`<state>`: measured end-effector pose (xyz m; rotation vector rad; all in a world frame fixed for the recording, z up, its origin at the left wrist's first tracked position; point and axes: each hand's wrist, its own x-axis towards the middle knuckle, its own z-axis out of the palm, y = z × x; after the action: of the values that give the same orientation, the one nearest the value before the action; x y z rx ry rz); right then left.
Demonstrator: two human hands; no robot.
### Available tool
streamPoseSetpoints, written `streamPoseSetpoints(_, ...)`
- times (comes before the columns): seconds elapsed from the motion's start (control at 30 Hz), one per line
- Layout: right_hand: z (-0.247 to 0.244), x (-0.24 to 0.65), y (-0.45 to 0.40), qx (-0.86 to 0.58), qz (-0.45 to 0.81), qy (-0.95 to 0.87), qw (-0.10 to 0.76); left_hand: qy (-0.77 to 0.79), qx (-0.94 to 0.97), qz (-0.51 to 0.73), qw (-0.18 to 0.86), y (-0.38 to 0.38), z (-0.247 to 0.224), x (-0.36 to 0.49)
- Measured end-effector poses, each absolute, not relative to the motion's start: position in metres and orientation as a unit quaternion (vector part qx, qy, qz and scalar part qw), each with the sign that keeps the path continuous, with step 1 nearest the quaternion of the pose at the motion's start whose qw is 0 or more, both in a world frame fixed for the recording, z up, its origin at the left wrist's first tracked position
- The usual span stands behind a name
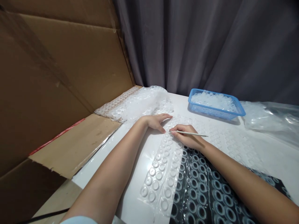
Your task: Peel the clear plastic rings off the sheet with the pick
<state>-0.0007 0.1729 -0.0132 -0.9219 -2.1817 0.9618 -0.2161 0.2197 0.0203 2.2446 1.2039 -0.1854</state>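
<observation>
My right hand (185,134) pinches a thin pale stick (196,134), its tip pointing left at a clear plastic sheet. Rows of round raised rings cover that sheet (155,185), which lies flat on the white table. My left hand (158,121) rests at the sheet's far left part, thumb and fingers spread, with nothing held. Under my right wrist and forearm, more ringed clear sheet (198,186) lies over a black surface. The exact spot under the stick's tip is too small to make out.
Behind my left hand is a pile of clear ringed plastic (144,101). A blue basket (216,112) with translucent pieces stands at the back right, beside a clear plastic bag (268,116). Tall cardboard (70,56) walls the left; a grey curtain (198,46) hangs behind.
</observation>
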Motion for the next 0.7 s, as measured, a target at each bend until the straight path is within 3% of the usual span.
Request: streamPoseSetpoints(0.7,-0.0143,-0.0009,0.1732,-0.348,0.356,-0.818,0.287,0.445,0.844,-0.071,0.290,0.2210,0.0184,-0.2167)
